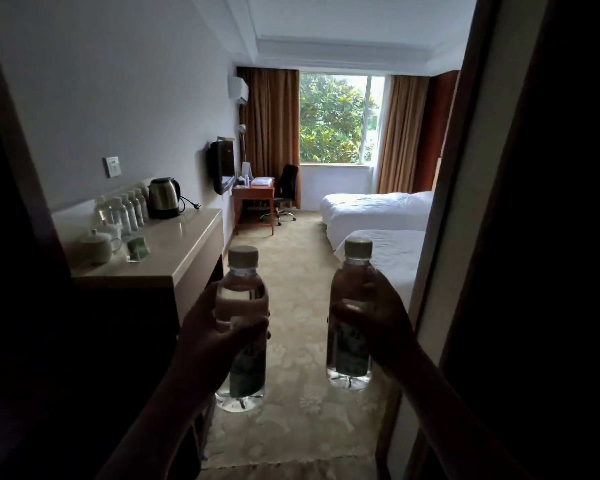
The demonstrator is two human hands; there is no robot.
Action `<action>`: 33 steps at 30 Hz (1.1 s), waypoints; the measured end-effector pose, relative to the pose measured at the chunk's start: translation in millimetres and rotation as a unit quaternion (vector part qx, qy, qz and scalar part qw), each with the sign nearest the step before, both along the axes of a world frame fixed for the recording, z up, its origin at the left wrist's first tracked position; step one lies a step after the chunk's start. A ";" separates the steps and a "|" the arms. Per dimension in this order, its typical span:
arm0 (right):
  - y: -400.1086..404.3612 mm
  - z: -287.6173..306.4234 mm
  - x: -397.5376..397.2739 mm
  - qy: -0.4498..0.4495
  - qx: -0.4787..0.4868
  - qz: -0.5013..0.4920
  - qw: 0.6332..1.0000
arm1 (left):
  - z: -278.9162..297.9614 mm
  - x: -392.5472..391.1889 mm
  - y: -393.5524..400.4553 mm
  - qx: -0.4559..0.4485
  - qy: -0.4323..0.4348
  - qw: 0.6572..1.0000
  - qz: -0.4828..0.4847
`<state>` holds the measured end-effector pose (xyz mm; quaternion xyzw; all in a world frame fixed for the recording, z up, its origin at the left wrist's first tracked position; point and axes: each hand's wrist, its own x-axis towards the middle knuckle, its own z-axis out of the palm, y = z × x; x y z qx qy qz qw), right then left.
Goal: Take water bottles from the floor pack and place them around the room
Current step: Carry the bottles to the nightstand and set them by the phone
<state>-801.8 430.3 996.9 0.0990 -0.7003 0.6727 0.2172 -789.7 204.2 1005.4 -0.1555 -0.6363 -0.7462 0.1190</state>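
Carrying two water bottles upright into the room, the person looks midway through the job: the left hand [219, 327] is wrapped round one bottle [241, 327] at about 6 o'clock, the right hand [371, 317] round the other bottle [352, 317] at about 5 o'clock, hands apart. Placed already, I judge, is a row of roughly six bottles [125, 209] on the worktop [174, 251] at 9 o'clock, beside one kettle [163, 197]; one more bottle seems to stand on the far desk [253, 190] at 12 o'clock, too small to be sure. Left to do: these two need spots, perhaps near the two beds [371, 209]. The floor pack is out of view
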 end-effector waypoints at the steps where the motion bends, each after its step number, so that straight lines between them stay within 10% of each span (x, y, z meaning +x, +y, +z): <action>1: -5.1 5.6 -13.2 0.004 0.005 -0.004 1.000 | 3.7 -17.8 -1.6 -0.001 0.002 1.000 -0.007; 33: 141.0 23.0 -596.1 0.017 -0.038 -0.009 0.999 | 27.9 -612.9 137.5 -0.062 0.018 0.998 -0.005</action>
